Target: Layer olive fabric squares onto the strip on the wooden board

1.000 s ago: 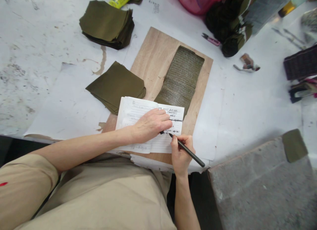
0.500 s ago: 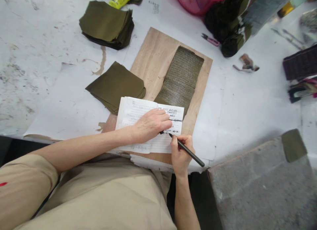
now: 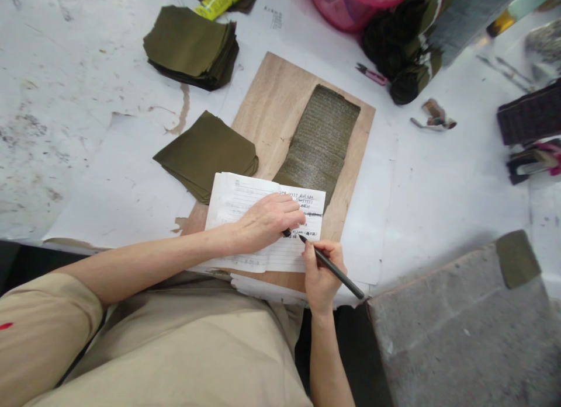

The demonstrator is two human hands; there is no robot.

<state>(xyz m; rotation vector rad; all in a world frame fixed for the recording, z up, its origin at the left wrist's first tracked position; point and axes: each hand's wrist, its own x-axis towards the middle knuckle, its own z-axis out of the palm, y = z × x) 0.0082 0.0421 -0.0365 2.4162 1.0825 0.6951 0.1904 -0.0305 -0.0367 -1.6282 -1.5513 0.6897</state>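
Note:
An open notebook [image 3: 239,191] lies with handwritten lines in black on its right page. My right hand [image 3: 324,272] is closed around a black pen [image 3: 337,270], its tip at the writing on that page. Across the middle of the notebook rests my left hand [image 3: 274,219], fingers curled; a small black pen cap [image 3: 286,233] pokes out beneath them. Under the notebook's edges are a wooden board [image 3: 263,109] and a textured olive fabric piece [image 3: 322,132]. A fanned stack of olive fabric pieces [image 3: 210,153] touches the notebook's upper left.
A thicker olive stack [image 3: 188,45] sits at the upper left beside a yellow tube [image 3: 221,1]. Toward the back are a pink basket [image 3: 350,10], dark bundles [image 3: 405,74] and pink thread snips [image 3: 371,74]. A grey slab [image 3: 464,325] stands at the lower right.
The whole view has shifted very slightly. Both hands stay in nearly the same place on the notebook, and the pen tip has barely moved.

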